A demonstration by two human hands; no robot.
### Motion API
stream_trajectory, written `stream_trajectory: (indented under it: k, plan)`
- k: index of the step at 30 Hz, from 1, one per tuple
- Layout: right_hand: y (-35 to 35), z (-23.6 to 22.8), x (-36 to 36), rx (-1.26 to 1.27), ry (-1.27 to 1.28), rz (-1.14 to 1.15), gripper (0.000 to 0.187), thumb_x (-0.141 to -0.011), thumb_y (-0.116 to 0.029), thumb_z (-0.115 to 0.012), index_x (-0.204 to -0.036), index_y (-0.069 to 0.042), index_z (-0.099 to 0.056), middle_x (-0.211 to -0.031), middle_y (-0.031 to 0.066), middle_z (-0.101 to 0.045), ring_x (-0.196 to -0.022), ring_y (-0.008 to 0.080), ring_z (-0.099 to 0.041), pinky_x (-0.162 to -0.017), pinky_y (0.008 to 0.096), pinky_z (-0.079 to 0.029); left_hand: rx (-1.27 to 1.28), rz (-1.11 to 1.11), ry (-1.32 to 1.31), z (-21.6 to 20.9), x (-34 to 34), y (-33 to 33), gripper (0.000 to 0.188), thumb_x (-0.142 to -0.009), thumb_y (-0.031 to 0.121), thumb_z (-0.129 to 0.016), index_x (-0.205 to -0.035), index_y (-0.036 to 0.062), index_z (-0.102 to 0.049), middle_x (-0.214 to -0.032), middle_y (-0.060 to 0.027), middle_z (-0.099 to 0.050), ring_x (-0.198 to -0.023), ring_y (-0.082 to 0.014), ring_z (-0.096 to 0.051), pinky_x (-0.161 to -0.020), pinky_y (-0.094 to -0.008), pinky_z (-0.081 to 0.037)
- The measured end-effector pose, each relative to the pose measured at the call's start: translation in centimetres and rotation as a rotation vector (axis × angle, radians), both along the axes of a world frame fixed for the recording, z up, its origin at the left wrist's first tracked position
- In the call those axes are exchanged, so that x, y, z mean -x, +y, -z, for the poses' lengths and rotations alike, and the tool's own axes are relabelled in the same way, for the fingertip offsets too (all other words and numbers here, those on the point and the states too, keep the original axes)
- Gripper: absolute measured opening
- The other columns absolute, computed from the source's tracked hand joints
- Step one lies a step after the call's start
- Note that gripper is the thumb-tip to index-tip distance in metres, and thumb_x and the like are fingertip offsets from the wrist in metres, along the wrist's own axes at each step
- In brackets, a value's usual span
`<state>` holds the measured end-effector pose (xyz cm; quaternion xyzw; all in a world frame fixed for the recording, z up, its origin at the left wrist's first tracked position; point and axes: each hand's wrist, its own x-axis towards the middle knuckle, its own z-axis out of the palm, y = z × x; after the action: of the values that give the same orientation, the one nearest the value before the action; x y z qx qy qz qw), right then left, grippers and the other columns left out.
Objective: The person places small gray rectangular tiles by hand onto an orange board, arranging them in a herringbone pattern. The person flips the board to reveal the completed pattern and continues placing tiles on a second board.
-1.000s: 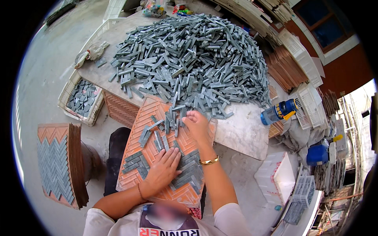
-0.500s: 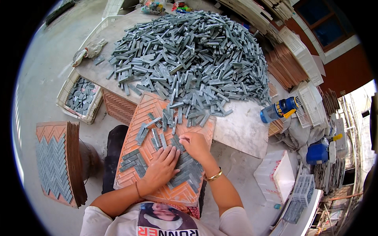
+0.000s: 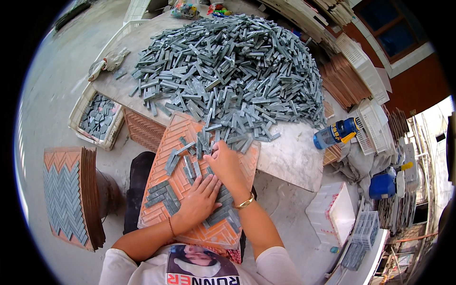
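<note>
An orange tray [image 3: 161, 149] with moulded herringbone grooves rests over my lap. Grey stone strips [image 3: 164, 195] fill part of its grooves, on both sides of my left hand. That hand [image 3: 198, 198] lies flat with fingers stretched out, over the laid strips. Just beyond it, my right hand [image 3: 225, 166] has its fingers bent together among loose grey strips [image 3: 203, 142] at the tray's far part. Whatever lies between those fingertips is hidden. Several more loose strips lie across the tray left of my right hand.
A large heap of grey strips [image 3: 228, 71] covers the table [image 3: 289, 161] ahead. At left stand a stack of orange trays [image 3: 64, 197], the top one patterned with strips, and a crate of grey pieces [image 3: 110, 137]. A blue bottle [image 3: 335, 133] and white foam box [image 3: 330, 213] are at right.
My right hand has moved forward and slightly left, from the laid strips to the loose ones. My left hand has shifted slightly right, still flat on the strips.
</note>
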<state>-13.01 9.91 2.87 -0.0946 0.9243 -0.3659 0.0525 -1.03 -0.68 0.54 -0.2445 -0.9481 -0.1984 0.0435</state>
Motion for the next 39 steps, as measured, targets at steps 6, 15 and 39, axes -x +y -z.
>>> stream_trajectory:
  k: [6,15,39]
  plan:
    - [3.8,0.7,1.6,0.250,-0.173,0.019,0.024,-0.075,-0.014,-0.069,-0.092,0.000,-0.058,-0.077,0.0116,-0.066,-0.068,0.0209,-0.065,-0.061,0.0334,-0.050,-0.052,0.015,0.041,-1.1,0.3,-0.2,0.065,-0.084,0.036,-0.060,-0.132,-0.0053,-0.046,-0.139,-0.0161,-0.045,-0.131,-0.0287,-0.039,-0.111,-0.0455,-0.026]
    - [8.1,-2.2,-1.0,-0.156,0.093,-0.340,0.020,-0.071,-0.004,-0.069,-0.088,-0.004,-0.058,-0.078,0.0105,-0.060,-0.071,0.0279,-0.058,-0.068,0.0377,-0.049,-0.140,0.050,0.088,-0.6,2.4,-0.8,0.047,-0.081,0.023,-0.064,-0.122,0.0002,-0.056,-0.128,-0.0139,-0.054,-0.122,-0.0283,-0.048,-0.108,-0.0436,-0.031]
    - [11.1,-3.2,1.4,0.038,0.086,-0.713,0.026,-0.075,-0.001,-0.062,-0.099,-0.007,-0.066,-0.098,0.0099,-0.063,-0.097,0.0305,-0.057,-0.087,0.0366,-0.047,-0.027,0.173,-0.081,-2.3,9.2,-2.6,0.026,-0.074,0.005,-0.067,-0.099,0.0042,-0.064,-0.100,-0.0089,-0.058,-0.099,-0.0273,-0.054,-0.088,-0.0347,-0.045]
